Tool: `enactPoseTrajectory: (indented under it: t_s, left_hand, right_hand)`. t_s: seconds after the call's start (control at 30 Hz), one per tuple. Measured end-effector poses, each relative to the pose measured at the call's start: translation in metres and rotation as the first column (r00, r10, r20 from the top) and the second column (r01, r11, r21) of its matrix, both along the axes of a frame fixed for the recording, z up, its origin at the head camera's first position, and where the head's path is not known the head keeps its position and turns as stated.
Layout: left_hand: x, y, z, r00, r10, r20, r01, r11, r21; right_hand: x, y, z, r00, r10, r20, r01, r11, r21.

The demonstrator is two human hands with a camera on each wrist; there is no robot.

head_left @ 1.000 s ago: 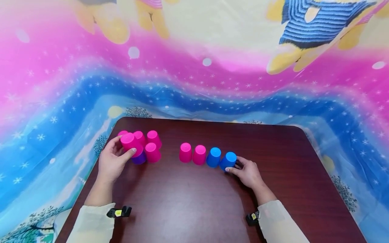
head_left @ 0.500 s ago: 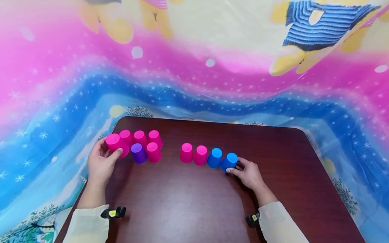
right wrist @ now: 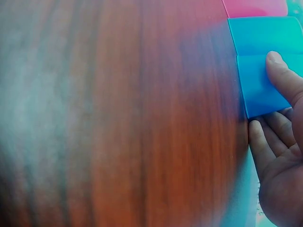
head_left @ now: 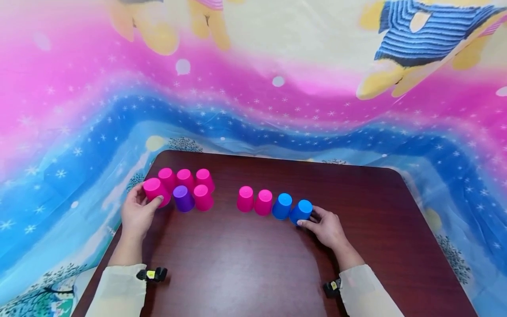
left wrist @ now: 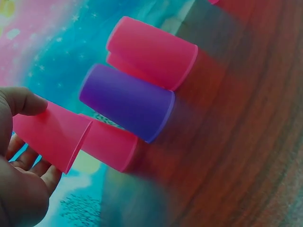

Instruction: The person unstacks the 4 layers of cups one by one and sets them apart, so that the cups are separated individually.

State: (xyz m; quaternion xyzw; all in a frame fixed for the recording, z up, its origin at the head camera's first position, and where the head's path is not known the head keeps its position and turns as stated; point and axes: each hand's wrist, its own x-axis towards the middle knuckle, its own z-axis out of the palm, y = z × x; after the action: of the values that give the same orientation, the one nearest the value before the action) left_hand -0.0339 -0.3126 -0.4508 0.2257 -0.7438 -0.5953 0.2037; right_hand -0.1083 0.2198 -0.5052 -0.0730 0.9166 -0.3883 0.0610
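My left hand (head_left: 136, 215) holds an upside-down pink cup (head_left: 155, 192) between thumb and fingers, just left of an upside-down purple cup (head_left: 183, 199). In the left wrist view, the held cup's (left wrist: 52, 137) rim appears off the tabletop, while the purple cup (left wrist: 128, 101) stands on it. A pink cup (head_left: 203, 198) is right of the purple one, and three pink cups (head_left: 185, 178) form a row behind. My right hand (head_left: 328, 228) grips the outer blue cup (head_left: 301, 211), which stands at the right end of another row.
That right-hand row also has a second blue cup (head_left: 282, 206) and two pink cups (head_left: 263, 202), all mouth down. Everything stands on a brown wooden table (head_left: 237, 259). A printed cloth (head_left: 269, 119) hangs behind its far edge.
My left hand has carried the pink cup leftward from in front of the purple cup, uncovering it, then slightly back right. My right hand keeps its grip on the blue cup.
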Motion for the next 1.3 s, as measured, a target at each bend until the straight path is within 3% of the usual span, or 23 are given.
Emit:
enactPoseTrajectory:
  t_s: [0.23, 0.57, 0.9, 1.3]
  left_hand:
    - [-0.008, -0.003, -0.018, 0.999, -0.002, 0.048, 0.003, 1.0, -0.013]
    - [-0.012, 0.0, -0.034, 0.987, -0.013, 0.16, 0.021, 0.998, -0.051]
    - [-0.014, 0.001, -0.038, 0.984, -0.019, 0.179, 0.029, 0.998, -0.055]
    - [-0.015, 0.002, -0.043, 0.99, -0.015, 0.142, 0.022, 0.999, -0.05]
  right_hand:
    - [0.0, 0.0, 0.0, 1.0, 0.001, -0.002, -0.001, 1.0, -0.008]
    - [0.0, 0.0, -0.001, 1.0, 0.004, -0.009, -0.004, 1.0, -0.014]
    - [0.0, 0.001, -0.001, 1.0, 0.007, -0.014, -0.007, 1.0, -0.017]
    - [0.001, 0.002, -0.002, 1.0, 0.007, -0.01, -0.007, 1.0, -0.025]
